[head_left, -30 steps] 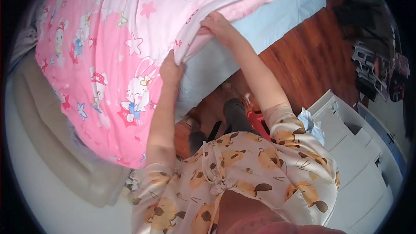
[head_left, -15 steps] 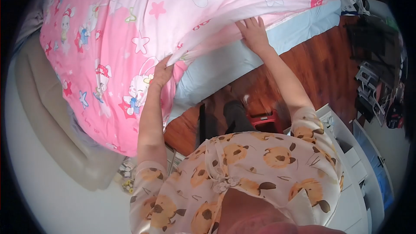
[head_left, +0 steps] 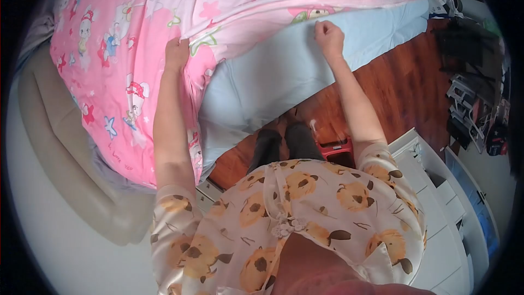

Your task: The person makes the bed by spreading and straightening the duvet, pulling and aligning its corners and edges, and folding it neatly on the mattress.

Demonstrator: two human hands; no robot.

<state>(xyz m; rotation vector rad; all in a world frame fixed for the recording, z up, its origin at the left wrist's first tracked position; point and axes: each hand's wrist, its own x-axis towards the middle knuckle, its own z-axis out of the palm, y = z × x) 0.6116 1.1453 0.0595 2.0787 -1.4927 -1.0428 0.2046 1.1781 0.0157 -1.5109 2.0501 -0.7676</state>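
Note:
A pink duvet (head_left: pixel 131 38) printed with rabbits and stars covers most of the bed. My left hand (head_left: pixel 176 54) is closed on its near edge, bunching the cloth into folds. Beside that edge, the light-blue sheet (head_left: pixel 262 71) lies exposed along the bed's near side. My right hand (head_left: pixel 329 39) is over the sheet, close to the turned-back duvet edge, with its fingers curled closed. Whether cloth is pinched in those fingers is hidden.
A beige padded headboard (head_left: pixel 60 114) borders the bed at left. A red plastic stool (head_left: pixel 337 146) stands on the wooden floor (head_left: pixel 393 87) near my legs. White drawers (head_left: pixel 426 169) are at the right, with folded metal-framed items (head_left: pixel 469 114) farther back.
My left hand has pulled the duvet edge up and left, uncovering more blue sheet. My right hand has gone from spread fingers on the duvet edge to curled fingers over the sheet.

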